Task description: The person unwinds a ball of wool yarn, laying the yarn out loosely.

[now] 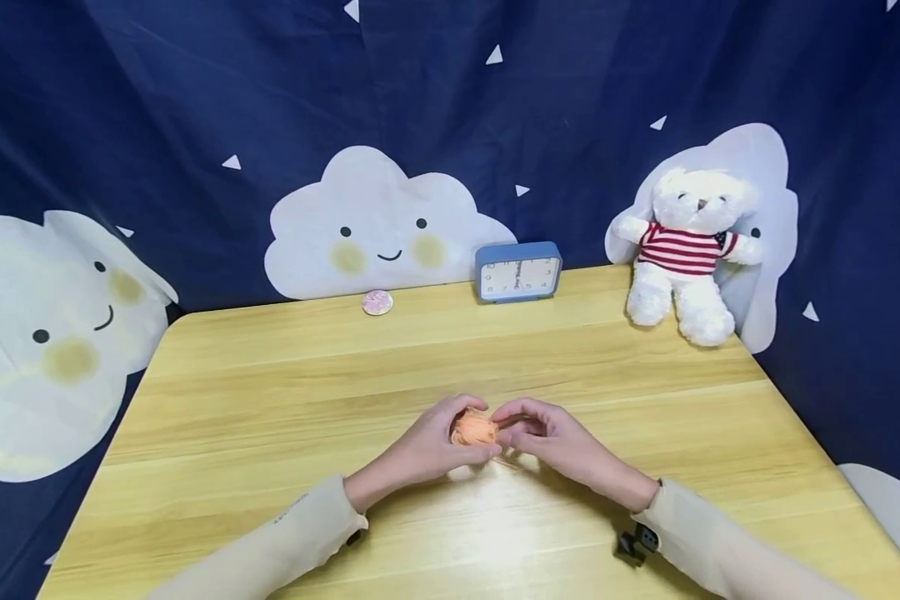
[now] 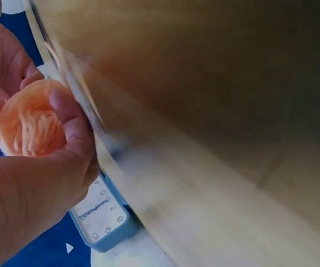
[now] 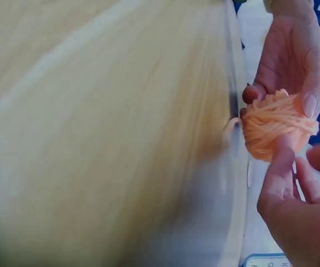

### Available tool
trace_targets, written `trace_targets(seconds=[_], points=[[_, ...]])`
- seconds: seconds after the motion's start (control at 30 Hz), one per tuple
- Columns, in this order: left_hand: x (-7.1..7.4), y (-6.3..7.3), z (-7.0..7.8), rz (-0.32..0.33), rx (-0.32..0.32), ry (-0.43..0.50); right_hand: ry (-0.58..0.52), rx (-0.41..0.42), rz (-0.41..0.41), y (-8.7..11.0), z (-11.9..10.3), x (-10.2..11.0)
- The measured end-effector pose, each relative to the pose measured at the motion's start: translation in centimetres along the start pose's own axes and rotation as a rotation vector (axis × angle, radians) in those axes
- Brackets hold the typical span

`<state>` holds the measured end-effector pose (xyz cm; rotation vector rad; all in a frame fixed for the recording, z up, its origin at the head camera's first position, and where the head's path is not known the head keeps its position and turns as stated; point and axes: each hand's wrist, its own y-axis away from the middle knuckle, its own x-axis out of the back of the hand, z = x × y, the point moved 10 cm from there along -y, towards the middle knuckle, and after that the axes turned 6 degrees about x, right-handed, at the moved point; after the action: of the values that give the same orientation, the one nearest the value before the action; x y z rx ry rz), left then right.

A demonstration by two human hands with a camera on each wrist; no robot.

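A small ball of orange yarn (image 1: pixel 474 429) is held up over the middle of the table. My left hand (image 1: pixel 438 437) grips it from the left, thumb on the near side and fingers behind. In the left wrist view, the wound strands of the ball (image 2: pixel 35 130) show between thumb and fingers. My right hand (image 1: pixel 555 437) meets the ball's right side with bent, loosely spread fingers. One digit of the right hand (image 3: pixel 299 206) touches the yarn in the right wrist view, while another stands apart from it. A loose yarn end (image 1: pixel 506 462) hangs below the ball.
The wooden table (image 1: pixel 270 400) reaches back to a dark blue cloth with cloud prints. A blue clock (image 1: pixel 519 272) stands at the back edge, with a round pinkish disc (image 1: pixel 377 302) to its left. A white teddy bear (image 1: pixel 693 250) in a striped shirt sits at the back right.
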<state>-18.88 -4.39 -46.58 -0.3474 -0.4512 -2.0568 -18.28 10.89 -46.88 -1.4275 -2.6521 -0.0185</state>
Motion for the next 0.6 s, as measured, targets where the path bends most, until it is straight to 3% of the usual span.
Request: trace_targets(seconds=[0.13, 0.2, 0.3, 0.43, 0.6], points=[[0.7, 0.5, 0.3, 0.046, 0.001, 0.091, 0.039, 0.022, 0.063, 0.1, -0.7, 0.7], [1.3, 1.0, 0.7, 0.057, -0.012, 0.164, 0.060, -0.006, 0.075, 0.4, -0.7, 0.8], [2.0, 1.5, 1.6, 0.068, -0.040, 0.267, 0.026, -0.077, 0.014, 0.6, -0.4, 0.1], [2.6, 1.7, 2.4, 0.071, -0.070, 0.349, -0.110, -0.158, -0.098, 0.5, 0.2, -1.5], [3.4, 2.0, 2.7, 0.096, -0.085, 0.446, -0.200, -0.188, -0.119, 0.3, 0.3, -2.0]])
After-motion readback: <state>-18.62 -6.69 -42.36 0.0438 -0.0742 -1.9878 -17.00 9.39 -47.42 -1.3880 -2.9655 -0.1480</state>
